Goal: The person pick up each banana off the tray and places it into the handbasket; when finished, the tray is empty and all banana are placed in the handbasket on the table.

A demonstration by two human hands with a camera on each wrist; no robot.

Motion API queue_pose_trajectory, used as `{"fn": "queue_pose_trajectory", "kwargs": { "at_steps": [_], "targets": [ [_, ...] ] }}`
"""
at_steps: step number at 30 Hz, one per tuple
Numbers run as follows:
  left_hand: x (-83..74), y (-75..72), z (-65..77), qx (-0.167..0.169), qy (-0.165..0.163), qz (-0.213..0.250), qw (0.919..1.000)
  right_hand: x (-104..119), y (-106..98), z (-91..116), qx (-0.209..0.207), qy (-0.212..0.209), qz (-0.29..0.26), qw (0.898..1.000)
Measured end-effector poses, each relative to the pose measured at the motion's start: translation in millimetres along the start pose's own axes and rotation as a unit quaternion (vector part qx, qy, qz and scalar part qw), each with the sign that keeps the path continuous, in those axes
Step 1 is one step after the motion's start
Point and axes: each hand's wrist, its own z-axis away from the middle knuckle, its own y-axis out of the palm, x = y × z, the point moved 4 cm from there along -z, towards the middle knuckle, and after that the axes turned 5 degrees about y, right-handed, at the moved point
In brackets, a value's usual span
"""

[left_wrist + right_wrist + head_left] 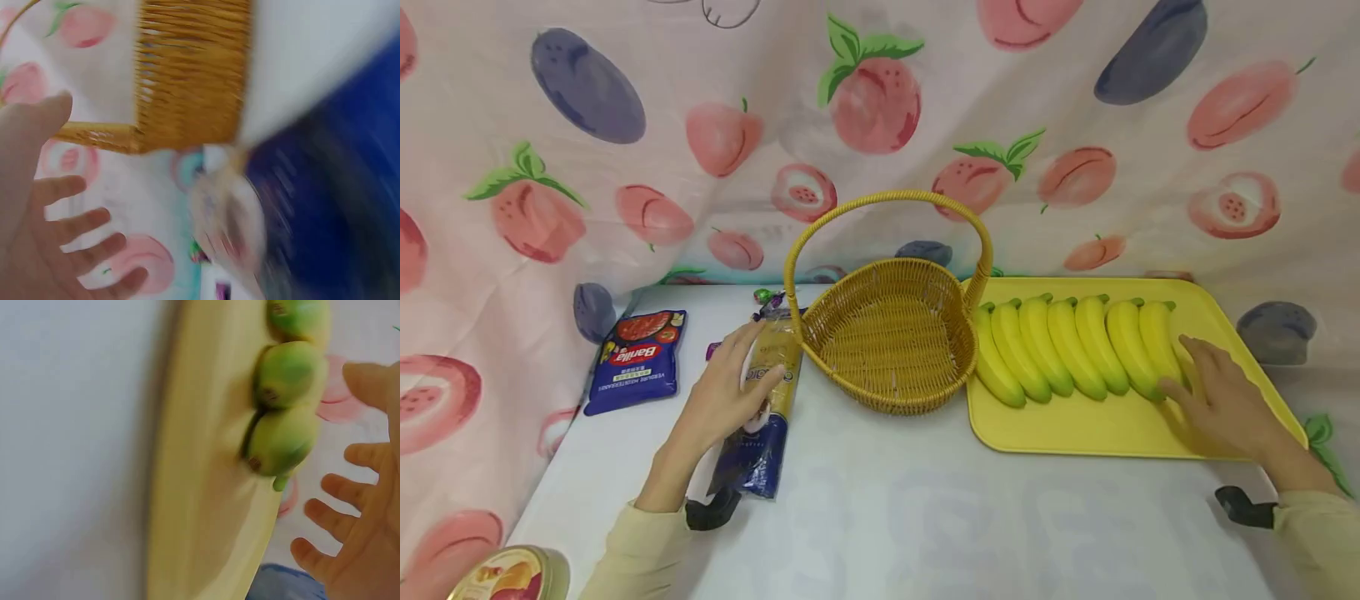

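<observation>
On one tray (1075,427) lie seven bananas (1099,350), left hand (726,387) and right hand (1221,404) both with fingers (344,489) released

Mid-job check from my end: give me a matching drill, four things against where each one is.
Things:
1. Bananas
2. Wicker basket
3. Left hand
4. Barilla pouch

Places:
A. Over the long packet
B. Near the left edge of the white table
C. In a row on the yellow tray
D. Between the long packet and the yellow tray

Pairs: 1-C, 2-D, 3-A, 4-B
</observation>
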Motion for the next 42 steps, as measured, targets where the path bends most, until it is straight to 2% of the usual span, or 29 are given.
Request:
{"fn": "queue_pose_trajectory", "kwargs": {
  "at_steps": [3, 6, 8, 13, 18, 22, 26, 31, 37, 42],
  "targets": [
    [-10.1, -2.1, -13.1, -0.063, 0.016, 0.098, 0.9930, 1, -3, -9, 0.007, 0.014, -0.044, 0.999],
    [-20.9, -2.9, -28.9, -0.118, 0.037, 0.176, 0.9766, -2, -5, -18, 0.006, 0.026, -0.071, 0.997],
    [-27.9, -3.3, -39.5, -0.141, 0.044, 0.216, 0.9651, -7, -5, -23, 0.008, 0.042, -0.082, 0.996],
    [-48.0, -8.6, -58.6, -0.167, 0.050, 0.268, 0.9475, -17, -2, -32, 0.044, 0.100, -0.109, 0.988],
    [-68.5, -22.3, -60.8, -0.194, 0.056, 0.300, 0.9324, -17, 3, -40, 0.080, 0.135, -0.121, 0.980],
    [-72.0, -25.2, -61.5, -0.197, 0.048, 0.328, 0.9226, -15, 5, -46, 0.101, 0.145, -0.107, 0.979],
    [-69.6, -21.9, -63.8, -0.180, 0.044, 0.349, 0.9186, -13, 8, -50, 0.109, 0.148, -0.108, 0.977],
    [-70.5, -20.5, -66.1, -0.167, 0.056, 0.350, 0.9199, -13, 11, -53, 0.097, 0.145, -0.122, 0.977],
    [-74.0, -20.6, -69.2, -0.170, 0.056, 0.337, 0.9244, -16, 8, -50, 0.090, 0.149, -0.119, 0.978],
    [-72.3, -20.7, -69.1, -0.175, 0.048, 0.338, 0.9233, -14, 7, -48, 0.083, 0.150, -0.121, 0.978]
  ]
}}
